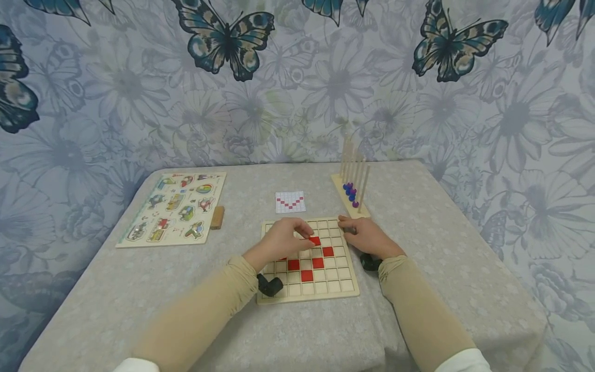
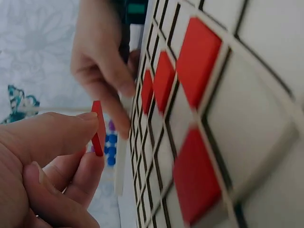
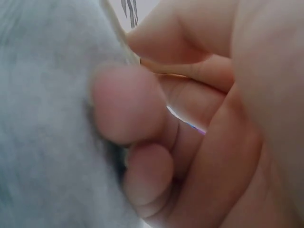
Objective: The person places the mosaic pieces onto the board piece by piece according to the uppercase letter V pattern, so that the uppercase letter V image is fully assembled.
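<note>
My left hand is over the middle of a pale wooden grid board, pinching a thin red square tile between thumb and fingertips. The tile stands on edge in the left wrist view, apart from the board. Several red tiles lie in the board's squares in a V shape, part of its left arm hidden behind my left wrist. At the board's far right corner my right hand holds the edge, thumb and index finger at the rim, the other fingers curled against the tablecloth.
Beyond the board lies a small card with a red V pattern on a grid. A peg stand with blue and purple beads rises at the back right. To the left are a picture puzzle board and a small wooden block.
</note>
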The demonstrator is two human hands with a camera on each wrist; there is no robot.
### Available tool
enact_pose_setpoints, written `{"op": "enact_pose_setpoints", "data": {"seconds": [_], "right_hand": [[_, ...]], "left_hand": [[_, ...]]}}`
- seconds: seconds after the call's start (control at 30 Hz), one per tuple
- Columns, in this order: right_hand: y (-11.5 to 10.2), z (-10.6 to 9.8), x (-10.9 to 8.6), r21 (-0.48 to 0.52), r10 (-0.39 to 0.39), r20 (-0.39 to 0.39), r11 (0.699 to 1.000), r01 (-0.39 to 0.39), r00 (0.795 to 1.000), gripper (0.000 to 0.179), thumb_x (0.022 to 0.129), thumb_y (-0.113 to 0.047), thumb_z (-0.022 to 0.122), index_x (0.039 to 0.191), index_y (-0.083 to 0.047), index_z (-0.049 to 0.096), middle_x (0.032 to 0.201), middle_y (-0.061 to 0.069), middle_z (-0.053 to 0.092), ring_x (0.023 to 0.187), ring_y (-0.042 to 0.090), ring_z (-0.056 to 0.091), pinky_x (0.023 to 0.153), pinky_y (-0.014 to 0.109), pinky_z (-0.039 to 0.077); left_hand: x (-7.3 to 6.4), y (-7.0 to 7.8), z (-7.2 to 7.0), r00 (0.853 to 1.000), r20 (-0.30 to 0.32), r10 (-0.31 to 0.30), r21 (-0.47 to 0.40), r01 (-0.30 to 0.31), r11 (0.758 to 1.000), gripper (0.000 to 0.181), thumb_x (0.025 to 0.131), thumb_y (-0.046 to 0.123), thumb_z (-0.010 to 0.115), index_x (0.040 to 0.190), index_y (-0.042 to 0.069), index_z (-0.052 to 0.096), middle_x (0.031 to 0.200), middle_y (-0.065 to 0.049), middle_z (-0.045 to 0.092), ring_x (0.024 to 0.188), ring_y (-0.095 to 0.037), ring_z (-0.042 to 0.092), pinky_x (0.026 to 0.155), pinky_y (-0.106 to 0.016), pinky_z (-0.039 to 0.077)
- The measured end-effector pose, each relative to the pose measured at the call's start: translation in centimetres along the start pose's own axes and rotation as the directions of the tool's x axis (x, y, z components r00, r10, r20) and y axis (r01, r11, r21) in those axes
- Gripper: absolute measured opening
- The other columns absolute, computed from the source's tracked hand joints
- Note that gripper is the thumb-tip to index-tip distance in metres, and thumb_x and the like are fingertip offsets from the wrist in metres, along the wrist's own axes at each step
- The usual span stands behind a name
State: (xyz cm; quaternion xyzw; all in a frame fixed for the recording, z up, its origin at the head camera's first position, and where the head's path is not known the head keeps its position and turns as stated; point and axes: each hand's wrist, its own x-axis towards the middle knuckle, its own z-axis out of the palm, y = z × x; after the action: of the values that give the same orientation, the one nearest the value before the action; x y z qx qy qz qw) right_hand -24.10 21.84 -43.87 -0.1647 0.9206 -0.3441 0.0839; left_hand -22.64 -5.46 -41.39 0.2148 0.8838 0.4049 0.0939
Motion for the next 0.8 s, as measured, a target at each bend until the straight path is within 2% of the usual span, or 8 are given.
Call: {"op": "enact_pose_setpoints", "data": {"seconds": [0.03,0.1,0.2,0.3,0.6,0.8], "right_hand": [[0.1,0.0,0.0,0.001,-0.004,-0.001,1.000,0.004,1.000,0.044,0.099,-0.011,0.059,0.143,-0.005,0.060,0.157,0.010,0.049,0.076,0.019,0.061,0.050,0.030,0.032],[0.1,0.0,0.0,0.016,-0.004,0.002,1.000,0.004,1.000,0.044,0.099,-0.010,0.058,0.143,-0.004,0.060,0.156,0.011,0.049,0.059,0.015,0.045,0.049,0.030,0.030],[0.3,0.0,0.1,0.017,-0.011,0.000,1.000,0.011,1.000,0.044,0.099,-0.009,0.058,0.143,-0.005,0.061,0.156,0.011,0.049,0.055,0.010,0.037,0.049,0.029,0.029],[0.4,0.0,0.1,0.012,-0.016,-0.004,1.000,0.016,1.000,0.045,0.098,-0.010,0.058,0.143,-0.005,0.061,0.156,0.010,0.050,0.050,0.011,0.028,0.048,0.028,0.028],[0.4,0.0,0.0,0.008,-0.021,-0.002,1.000,0.021,1.000,0.045,0.099,-0.012,0.057,0.143,-0.005,0.060,0.156,0.010,0.049,0.049,0.011,0.024,0.049,0.030,0.029],[0.2,-0.2,0.1,0.005,-0.020,0.009,1.000,0.020,1.000,0.045,0.099,-0.012,0.057,0.143,-0.004,0.060,0.157,0.010,0.049,0.048,0.011,0.022,0.049,0.030,0.030]], "left_hand": [[0.4,0.3,0.4,1.000,0.015,-0.002,0.007,0.002,1.000,0.018,0.087,0.025,0.083,0.102,0.021,0.074,0.095,0.009,0.071,0.091,-0.012,0.064,0.081,-0.032,0.052],[1.1,1.0,1.3,0.999,0.044,-0.008,0.023,0.007,1.000,0.018,0.087,0.027,0.083,0.101,0.022,0.074,0.094,0.009,0.070,0.088,-0.010,0.063,0.079,-0.031,0.052],[2.0,1.6,2.2,0.998,0.064,-0.020,0.048,0.017,0.999,0.017,0.088,0.027,0.082,0.102,0.021,0.074,0.095,0.009,0.070,0.087,-0.010,0.063,0.078,-0.031,0.052],[2.8,2.0,2.9,0.997,0.065,-0.033,0.083,0.028,0.996,0.015,0.089,0.027,0.080,0.103,0.021,0.075,0.095,0.010,0.069,0.086,-0.010,0.063,0.078,-0.030,0.053],[4.5,2.8,4.1,0.995,0.101,0.003,0.200,-0.023,0.979,0.007,0.091,0.024,0.080,0.096,0.019,0.080,0.086,0.011,0.074,0.074,-0.007,0.062,0.070,-0.027,0.052],[5.0,3.1,4.3,0.992,0.121,0.018,0.273,-0.051,0.961,0.009,0.092,0.022,0.078,0.100,0.019,0.082,0.093,0.008,0.077,0.077,-0.007,0.063,0.075,-0.028,0.053]]}}
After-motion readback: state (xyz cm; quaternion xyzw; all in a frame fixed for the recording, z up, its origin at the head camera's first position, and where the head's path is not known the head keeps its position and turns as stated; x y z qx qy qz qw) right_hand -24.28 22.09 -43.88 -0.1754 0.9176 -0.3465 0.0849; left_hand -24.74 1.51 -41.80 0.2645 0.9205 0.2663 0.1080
